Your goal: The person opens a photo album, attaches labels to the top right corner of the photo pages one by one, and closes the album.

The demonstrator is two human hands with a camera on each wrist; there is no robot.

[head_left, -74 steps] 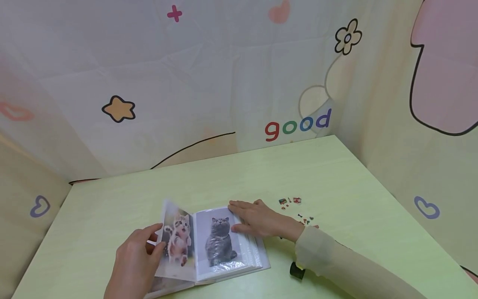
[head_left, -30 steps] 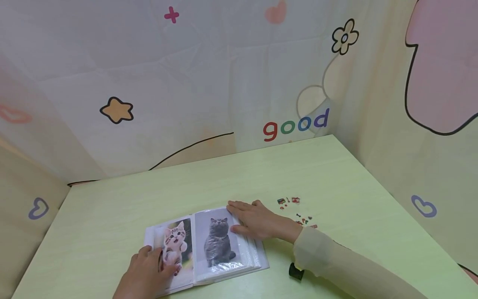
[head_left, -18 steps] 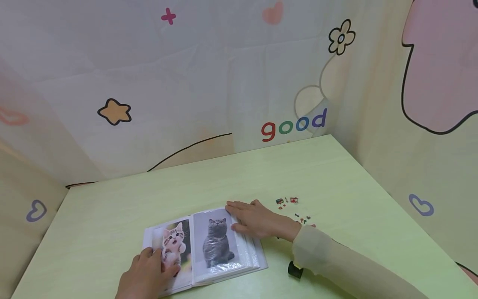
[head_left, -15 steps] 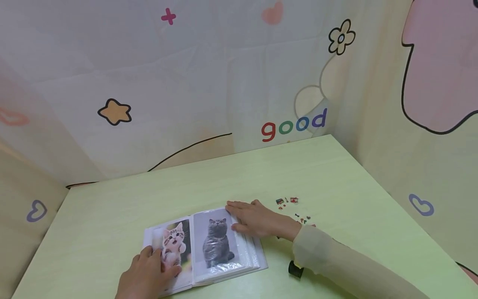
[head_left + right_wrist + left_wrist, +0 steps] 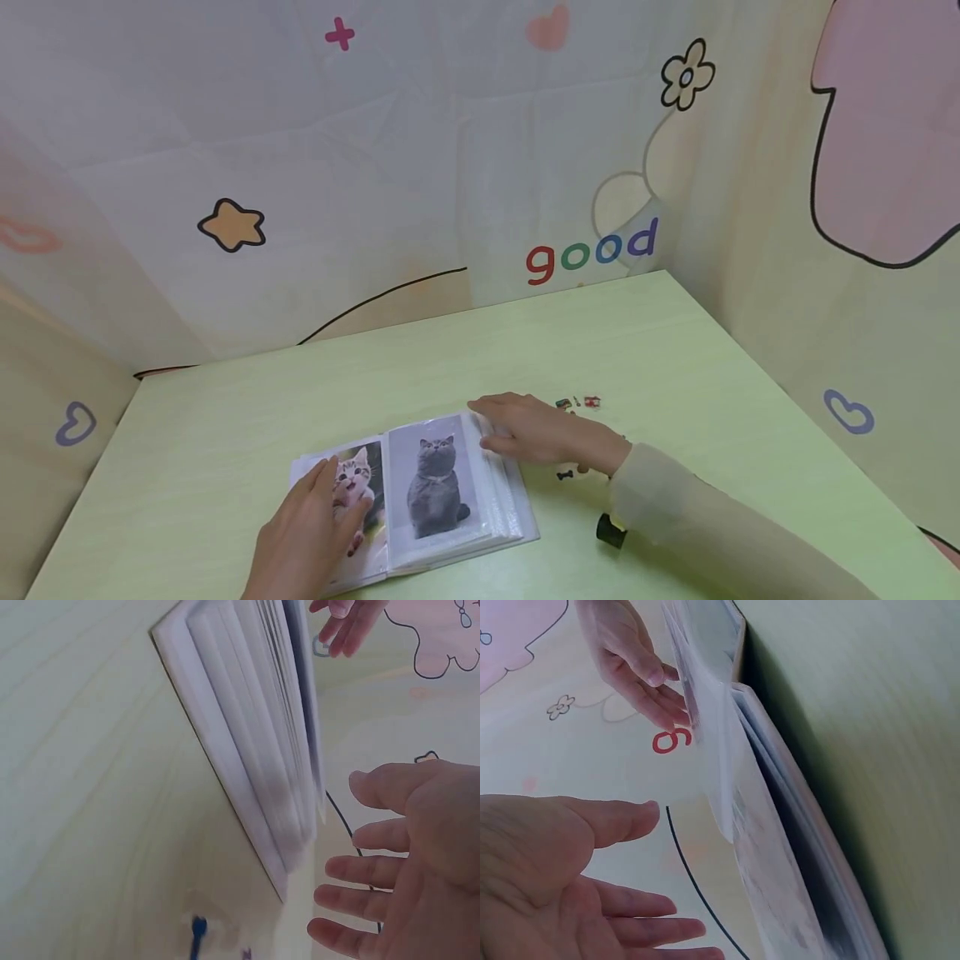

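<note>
A photo album (image 5: pixel 527 527) lies spread on the table, with a kitten photo (image 5: pixel 363 463) on its left page and a grey cat photo (image 5: pixel 435 492) on its right one. Over the left page hovers my left hand (image 5: pixel 296 525), fingers straight; the left wrist view shows its palm (image 5: pixel 547 877) apart from the album. My right hand (image 5: pixel 543 433) is beside the right page's upper edge, fingers extended and holding nothing. In the right wrist view its spread fingers (image 5: pixel 360 900) stand off from the stacked plastic sleeves (image 5: pixel 259 735). My left hand covers part of the kitten photo.
Several tiny coloured pieces (image 5: pixel 592 402) lie right of the album, partly behind my right hand, with a dark bone-shaped one (image 5: pixel 565 475) nearer. A small black cylinder (image 5: pixel 611 531) sits by the right sleeve. Printed cloth (image 5: pixel 360 167) walls the table's back and sides.
Earlier my left hand laid the kitten page down flat and rested on it. Since then, both hands have lifted off the pages, the right shifting slightly rightward.
</note>
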